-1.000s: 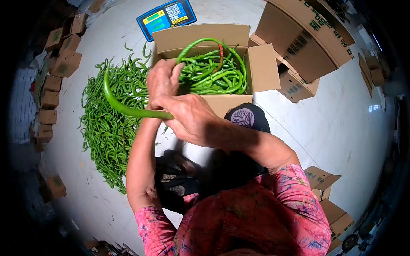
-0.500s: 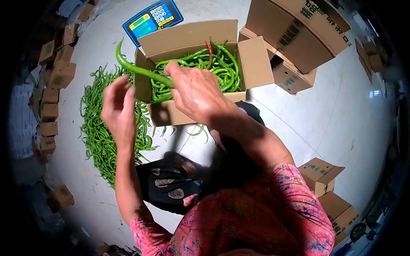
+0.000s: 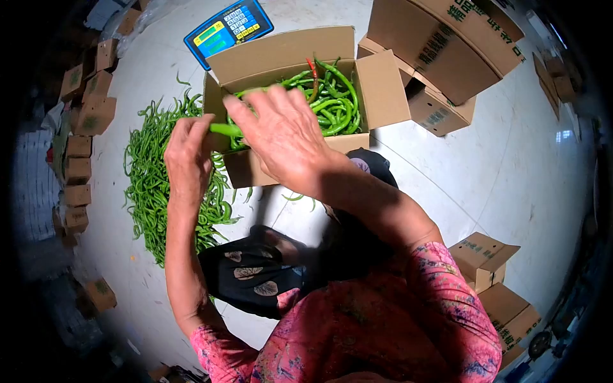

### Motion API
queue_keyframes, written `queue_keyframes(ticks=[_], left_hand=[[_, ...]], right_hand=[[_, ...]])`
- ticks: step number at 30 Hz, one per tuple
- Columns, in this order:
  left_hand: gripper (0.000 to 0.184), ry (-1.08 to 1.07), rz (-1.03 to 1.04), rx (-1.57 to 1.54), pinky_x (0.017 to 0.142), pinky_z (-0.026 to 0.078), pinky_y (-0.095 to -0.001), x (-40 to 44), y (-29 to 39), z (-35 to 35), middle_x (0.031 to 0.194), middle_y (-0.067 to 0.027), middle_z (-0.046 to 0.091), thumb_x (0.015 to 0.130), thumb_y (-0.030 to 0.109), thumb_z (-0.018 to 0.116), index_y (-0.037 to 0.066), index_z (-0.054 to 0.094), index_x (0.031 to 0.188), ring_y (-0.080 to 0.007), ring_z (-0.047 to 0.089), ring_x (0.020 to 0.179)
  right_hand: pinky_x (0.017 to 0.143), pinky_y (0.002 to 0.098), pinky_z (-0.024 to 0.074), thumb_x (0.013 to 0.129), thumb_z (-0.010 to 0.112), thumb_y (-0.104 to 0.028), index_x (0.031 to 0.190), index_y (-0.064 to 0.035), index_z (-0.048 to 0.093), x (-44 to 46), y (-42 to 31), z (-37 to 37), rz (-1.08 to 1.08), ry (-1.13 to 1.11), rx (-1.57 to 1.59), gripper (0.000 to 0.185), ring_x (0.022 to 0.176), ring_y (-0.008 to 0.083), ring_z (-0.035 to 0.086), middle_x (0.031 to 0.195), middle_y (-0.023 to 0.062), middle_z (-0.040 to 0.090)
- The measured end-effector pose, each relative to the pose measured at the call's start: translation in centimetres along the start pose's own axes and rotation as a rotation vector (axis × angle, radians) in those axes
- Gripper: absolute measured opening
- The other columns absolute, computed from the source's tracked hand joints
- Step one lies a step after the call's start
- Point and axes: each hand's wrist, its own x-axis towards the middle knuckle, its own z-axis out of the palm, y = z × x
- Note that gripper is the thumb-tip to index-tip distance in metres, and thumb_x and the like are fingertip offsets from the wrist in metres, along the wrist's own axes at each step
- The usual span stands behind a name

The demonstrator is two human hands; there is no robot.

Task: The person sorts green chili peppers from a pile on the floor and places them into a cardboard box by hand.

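An open cardboard box (image 3: 281, 48) holds many long green peppers (image 3: 341, 105) and one red pepper (image 3: 314, 80). At the box's left side, my left hand (image 3: 190, 150) pinches the end of a green pepper (image 3: 225, 129). My right hand (image 3: 281, 131) is over the front of the box, its fingers spread and slightly blurred, close to that pepper's other end. Whether the right fingers touch the pepper is unclear. A large heap of green peppers (image 3: 156, 172) lies on the floor to the left of the box, partly behind my left arm.
Behind the box stands a blue scale display (image 3: 230, 30). Large cardboard boxes (image 3: 434, 48) are stacked at the back right, with open ones (image 3: 482, 255) at the lower right. Small boxes (image 3: 78, 171) line the left side. A few loose peppers lie before the box.
My right hand first held the long pepper; now my left hand grips its end and the right fingers have spread. The view has shifted, and the box appears further left than at first.
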Motion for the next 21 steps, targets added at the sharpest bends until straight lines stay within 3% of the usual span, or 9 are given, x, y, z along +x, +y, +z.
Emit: queue_keyframes(ticks=[1,2,3,4,6,8,11,17,21], left_hand=[[0.043,-0.061,-0.109,0.050,0.072,0.051,-0.0361,0.2,-0.5,0.3,0.091,-0.0146,0.061,0.073,-0.012,0.057,0.004,0.064,0.112,-0.0299,0.061,0.079],[0.040,-0.053,-0.190,-0.045,0.071,0.050,-0.0360,-0.1,-1.8,1.2,0.089,-0.0146,0.060,0.074,-0.008,0.058,0.005,0.064,0.112,-0.0299,0.061,0.078],[0.038,-0.050,-0.365,-0.323,0.068,0.049,-0.0354,0.0,-2.7,2.7,0.085,-0.0136,0.059,0.075,-0.003,0.060,0.006,0.064,0.112,-0.0288,0.060,0.076],[0.036,0.002,-0.546,-0.593,0.064,0.049,-0.0347,0.4,-3.0,3.8,0.081,-0.0125,0.057,0.076,0.002,0.062,0.007,0.065,0.112,-0.0278,0.059,0.073],[0.034,-0.009,0.037,-0.033,0.058,0.045,-0.0342,1.1,-2.2,5.4,0.078,-0.0096,0.055,0.076,0.006,0.064,0.007,0.066,0.110,-0.0244,0.056,0.066],[0.033,-0.122,-0.138,-0.168,0.057,0.043,-0.0367,2.9,0.0,7.4,0.076,-0.0093,0.054,0.079,0.002,0.061,0.008,0.066,0.110,-0.0239,0.054,0.065],[0.022,-0.099,0.032,0.054,0.065,0.049,-0.0422,5.8,1.9,10.3,0.081,-0.0144,0.058,0.086,0.008,0.061,0.010,0.065,0.108,-0.0341,0.062,0.075],[0.015,-0.182,0.130,0.265,0.068,0.052,-0.0465,9.7,3.0,14.9,0.084,-0.0181,0.057,0.082,0.005,0.055,0.004,0.061,0.095,-0.0366,0.062,0.084],[0.024,-0.245,0.137,0.106,0.074,0.051,-0.0472,10.5,2.8,17.5,0.095,-0.0172,0.059,0.084,0.007,0.055,0.007,0.063,0.107,-0.0360,0.061,0.089]], right_hand=[[0.076,0.0418,0.0424,0.071,0.064,-0.003,0.109,0.0009,0.058,0.2,-0.1,-0.2,-0.053,0.217,-0.084,0.039,0.092,0.0318,0.057,0.099,0.0194,0.059],[0.081,0.0420,0.0408,0.070,0.066,-0.002,0.117,-0.0001,0.054,0.2,-0.6,-0.8,-0.048,0.133,-0.090,0.049,0.105,0.0296,0.051,0.112,0.0172,0.054],[0.083,0.0427,0.0435,0.079,0.067,-0.012,0.121,-0.0021,0.054,-0.1,-1.0,-0.5,-0.101,0.179,-0.065,0.045,0.104,0.0274,0.054,0.114,0.0154,0.056],[0.079,0.0402,0.0452,0.079,0.066,-0.012,0.116,-0.0014,0.057,-0.2,-1.5,0.0,-0.178,0.217,0.051,0.039,0.100,0.0263,0.056,0.109,0.0144,0.058],[0.070,0.0354,0.0489,0.079,0.063,-0.010,0.100,0.0005,0.063,-0.5,-2.8,0.7,-0.281,0.283,0.182,0.024,0.085,0.0240,0.061,0.093,0.0114,0.062],[0.071,0.0362,0.0501,0.073,0.064,-0.010,0.096,0.0010,0.063,-1.4,-3.5,1.6,-0.337,0.173,0.252,0.026,0.084,0.0245,0.062,0.088,0.0107,0.061],[0.077,0.0383,0.0501,0.075,0.059,-0.012,0.092,-0.0003,0.061,-2.1,-4.0,2.2,-0.336,-0.004,0.306,0.021,0.088,0.0253,0.061,0.087,0.0106,0.061],[0.074,0.0348,0.0511,0.070,0.062,-0.014,0.094,0.0018,0.061,-2.1,-3.5,1.9,-0.314,0.000,0.291,0.029,0.083,0.0243,0.061,0.082,0.0096,0.058],[0.076,0.0346,0.0503,0.071,0.062,-0.016,0.098,0.0019,0.061,-2.3,-3.5,1.6,-0.291,-0.083,0.290,0.032,0.087,0.0239,0.060,0.086,0.0098,0.060]])
